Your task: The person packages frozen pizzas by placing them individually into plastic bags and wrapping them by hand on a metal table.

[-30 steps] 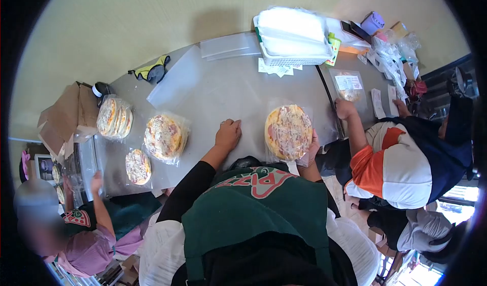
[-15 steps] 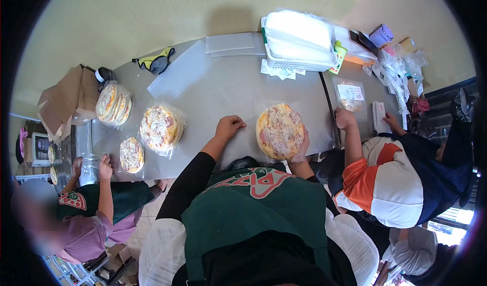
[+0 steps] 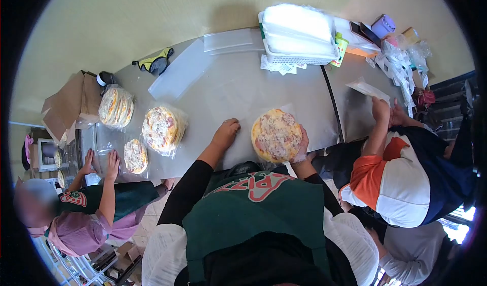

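A round, flat pizza point(image 3: 277, 135) with pale cheese and pinkish toppings is in front of me, in what looks like a clear plastic bag. My right hand point(image 3: 301, 145) grips its right edge, fingers partly hidden beneath it. To the left, my left hand point(image 3: 226, 133) rests on the grey table point(image 3: 231, 88) with its fingers curled in, and I see nothing in it. Farther left is a stack of bagged pizzas point(image 3: 162, 129), with a single pizza point(image 3: 135, 156) beside it.
More bagged pizzas point(image 3: 116, 107) stand near a cardboard box point(image 3: 71, 101). At the back are a white basket point(image 3: 302, 59) of plastic bags and some clear sheets point(image 3: 180, 68). A co-worker's hands point(image 3: 112, 164) lie flat at left; another person's hand point(image 3: 380, 111) holds a package at right.
My left hand has curled its fingers and shifted slightly. The pizza has moved a little left. The right co-worker has lifted and tilted a package; the left co-worker's hands have flattened.
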`<state>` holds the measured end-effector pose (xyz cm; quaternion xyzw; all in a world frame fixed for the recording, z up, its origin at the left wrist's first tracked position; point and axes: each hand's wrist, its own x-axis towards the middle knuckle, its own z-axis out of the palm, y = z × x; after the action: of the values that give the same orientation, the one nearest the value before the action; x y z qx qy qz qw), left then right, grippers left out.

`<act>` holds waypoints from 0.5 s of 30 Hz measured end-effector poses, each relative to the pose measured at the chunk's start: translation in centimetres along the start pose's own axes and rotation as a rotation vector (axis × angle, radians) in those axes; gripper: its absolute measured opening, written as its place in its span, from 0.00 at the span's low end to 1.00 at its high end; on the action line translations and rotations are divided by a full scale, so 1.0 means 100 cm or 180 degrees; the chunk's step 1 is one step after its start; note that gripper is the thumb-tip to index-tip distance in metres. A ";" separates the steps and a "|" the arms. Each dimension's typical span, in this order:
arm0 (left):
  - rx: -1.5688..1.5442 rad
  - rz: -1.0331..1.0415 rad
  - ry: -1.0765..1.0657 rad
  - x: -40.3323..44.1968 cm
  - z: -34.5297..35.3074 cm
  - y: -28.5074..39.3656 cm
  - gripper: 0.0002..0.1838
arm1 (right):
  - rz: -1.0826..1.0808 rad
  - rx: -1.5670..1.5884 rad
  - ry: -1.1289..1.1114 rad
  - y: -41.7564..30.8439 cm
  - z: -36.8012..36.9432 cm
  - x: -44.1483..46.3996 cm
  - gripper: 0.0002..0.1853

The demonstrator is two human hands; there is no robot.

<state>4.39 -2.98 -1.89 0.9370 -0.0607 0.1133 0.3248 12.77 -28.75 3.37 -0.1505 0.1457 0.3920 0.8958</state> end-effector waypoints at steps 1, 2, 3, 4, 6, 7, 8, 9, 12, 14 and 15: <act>0.0196 0.0121 0.0192 -0.002 0.000 -0.001 0.08 | 0.0059 -0.0036 0.0025 0.005 0.002 0.001 0.29; 0.0393 0.0242 0.0387 -0.003 0.002 -0.001 0.10 | 0.0118 -0.0074 0.0047 0.009 0.003 0.003 0.29; 0.0584 0.0353 0.0572 -0.004 0.001 0.003 0.11 | 0.0285 -0.0122 0.0008 0.012 -0.006 0.008 0.30; 0.0697 0.0163 0.0580 0.003 -0.008 0.015 0.11 | 0.0425 -0.0120 0.0019 0.013 -0.005 0.012 0.29; 0.0904 -0.0232 0.0563 0.009 -0.020 0.038 0.12 | 0.0705 -0.0096 0.0075 0.023 -0.001 0.015 0.28; 0.0940 -0.0147 0.0486 0.009 -0.021 0.037 0.15 | 0.0866 -0.0024 0.0016 0.027 0.005 0.016 0.28; 0.0973 -0.0062 0.0408 0.012 -0.023 0.035 0.19 | 0.0901 -0.0066 0.0012 0.031 0.012 0.019 0.28; 0.1006 0.0024 0.0330 0.014 -0.025 0.032 0.22 | 0.0934 -0.0109 0.0007 0.036 0.017 0.021 0.28; 0.0065 -0.0636 0.0108 0.021 -0.027 0.026 0.24 | 0.1090 -0.0066 -0.0006 0.043 0.016 0.030 0.27; 0.0679 -0.0187 0.0359 0.026 -0.033 0.026 0.16 | 0.1196 0.0053 -0.0125 0.045 0.011 0.035 0.26; 0.0980 0.0030 0.0484 0.027 -0.036 0.027 0.13 | 0.1228 0.0045 -0.0077 0.046 0.013 0.035 0.26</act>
<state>5.87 -2.99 3.12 0.9641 -0.0222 0.1933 0.1806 11.80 -22.97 2.52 -0.1088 0.1638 0.5573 0.8067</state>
